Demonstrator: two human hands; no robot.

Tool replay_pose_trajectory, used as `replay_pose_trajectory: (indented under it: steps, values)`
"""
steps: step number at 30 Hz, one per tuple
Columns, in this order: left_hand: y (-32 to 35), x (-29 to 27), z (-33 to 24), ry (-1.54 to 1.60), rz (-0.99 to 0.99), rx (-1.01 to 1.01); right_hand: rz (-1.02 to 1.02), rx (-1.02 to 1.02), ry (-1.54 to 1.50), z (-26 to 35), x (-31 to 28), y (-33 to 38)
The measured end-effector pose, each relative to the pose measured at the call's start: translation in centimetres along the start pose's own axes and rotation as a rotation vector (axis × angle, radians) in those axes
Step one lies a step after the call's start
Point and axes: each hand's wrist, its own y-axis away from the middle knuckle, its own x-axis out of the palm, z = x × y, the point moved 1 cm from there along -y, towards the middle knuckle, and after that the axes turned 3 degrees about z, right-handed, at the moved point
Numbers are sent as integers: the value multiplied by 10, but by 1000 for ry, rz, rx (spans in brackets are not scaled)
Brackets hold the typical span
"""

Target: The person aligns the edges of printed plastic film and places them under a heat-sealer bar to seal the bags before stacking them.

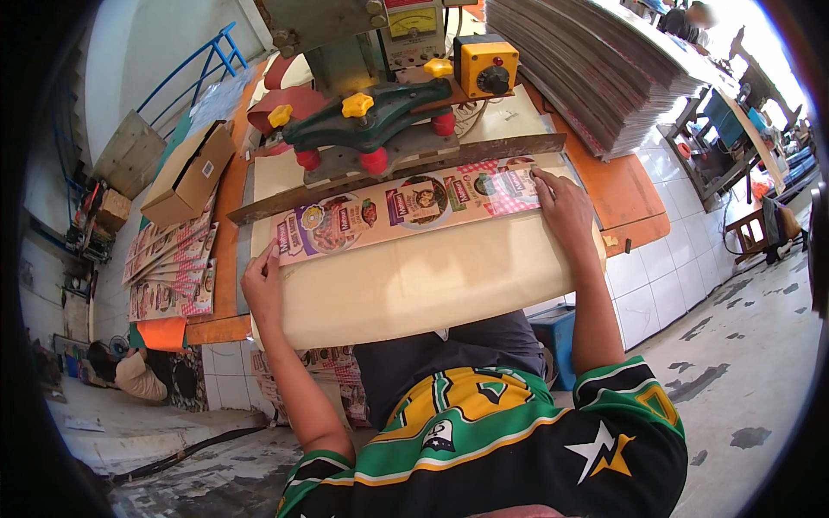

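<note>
on the pale work board (414, 285) in front of the green press (371, 121), a long printed carton strip (406, 207) lies flat, its far edge just under the press bar. the left hand (262, 281) rests fingers together on the strip's left end; the right hand (561, 203) presses spread fingers on its right end. the strip looks light, thin and bendy, likely to sag or slide, so it is best held at both ends. more flat cartons (168, 268) lie far left.

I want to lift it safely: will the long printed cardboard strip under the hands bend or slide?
The printed strip looks thin and long, so it probably sags if lifted by one end. Its glossy face may slide easily on the smooth cream board.
</note>
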Motion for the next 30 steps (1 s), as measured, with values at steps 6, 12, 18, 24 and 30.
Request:
replay_pose_trajectory:
  steps: [6,12,18,24,30]
  values:
    - [0,0,0,30,0,-16,7,2,-6,-1,0,0]
    - [1,1,-2,32,-2,-14,18,8,-4,2,-3,0]
    - [1,0,-2,29,-1,-21,15,6,-6,2,-3,0]
    - [1,0,-2,30,-6,-6,4,1,5,0,0,0]
    - [1,0,-3,7,-11,8,-3,-6,6,-2,1,0]
